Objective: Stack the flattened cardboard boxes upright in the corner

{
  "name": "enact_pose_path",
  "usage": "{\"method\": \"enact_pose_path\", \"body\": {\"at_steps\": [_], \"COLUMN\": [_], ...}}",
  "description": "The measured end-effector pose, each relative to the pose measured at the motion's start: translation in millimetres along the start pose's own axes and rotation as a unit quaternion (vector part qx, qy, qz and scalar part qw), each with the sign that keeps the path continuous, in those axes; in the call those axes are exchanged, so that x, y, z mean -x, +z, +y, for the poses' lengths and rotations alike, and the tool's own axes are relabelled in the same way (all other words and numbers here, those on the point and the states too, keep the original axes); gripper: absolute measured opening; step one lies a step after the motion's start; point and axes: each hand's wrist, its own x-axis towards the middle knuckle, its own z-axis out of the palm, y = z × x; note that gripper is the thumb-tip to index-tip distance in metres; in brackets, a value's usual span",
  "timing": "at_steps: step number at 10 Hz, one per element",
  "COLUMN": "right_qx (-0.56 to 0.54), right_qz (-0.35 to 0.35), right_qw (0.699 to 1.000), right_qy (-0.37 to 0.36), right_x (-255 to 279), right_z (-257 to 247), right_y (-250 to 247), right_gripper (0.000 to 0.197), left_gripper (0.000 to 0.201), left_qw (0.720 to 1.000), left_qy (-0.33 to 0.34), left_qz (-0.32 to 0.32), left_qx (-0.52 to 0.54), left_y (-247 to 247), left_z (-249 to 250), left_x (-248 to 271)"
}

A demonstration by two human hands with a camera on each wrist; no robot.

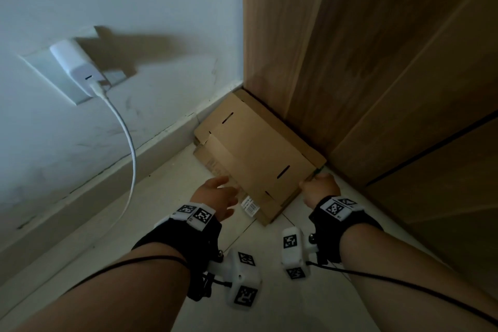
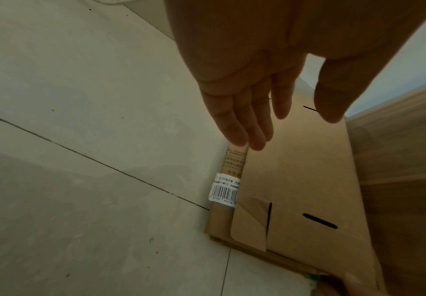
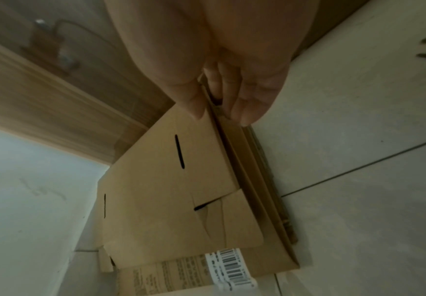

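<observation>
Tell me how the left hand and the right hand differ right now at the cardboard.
The left hand is open with straight fingers above the flattened cardboard boxes; the right hand pinches the stack's edge between thumb and fingers. The left hand is near the side with the barcode label; the right is by the wooden panel. Both wear wrist cameras.

White charger (image 1: 76, 69) plugged into wall socket plate (image 1: 54, 73), white cable (image 1: 129, 148) hanging down (toward tiled floor (image 1: 151, 213)); wooden panels (image 1: 377, 48) at right.

brown flattened cardboard boxes (image 1: 250, 148), leaning in corner
</observation>
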Motion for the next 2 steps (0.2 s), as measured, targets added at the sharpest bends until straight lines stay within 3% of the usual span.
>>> {"method": "enact_pose_path", "body": {"at_steps": [1, 2], "right_qx": [-0.012, -0.047], "right_qz": [0.019, 0.034], "right_qw": [1.0, 0.998], "right_qy": [-0.003, -0.026], "right_x": [6, 21], "right_z": [-2, -5], "right_y": [-8, -17], "right_gripper": [0.048, 0.053], "left_gripper": [0.047, 0.047], "left_qw": [1.0, 0.999], "left_qy": [0.021, 0.041], "left_qz": [-0.001, 0.003], "left_qx": [-0.003, -0.006], "left_y": [0, -2], "left_z": [6, 12], "left_x": [9, 22]}}
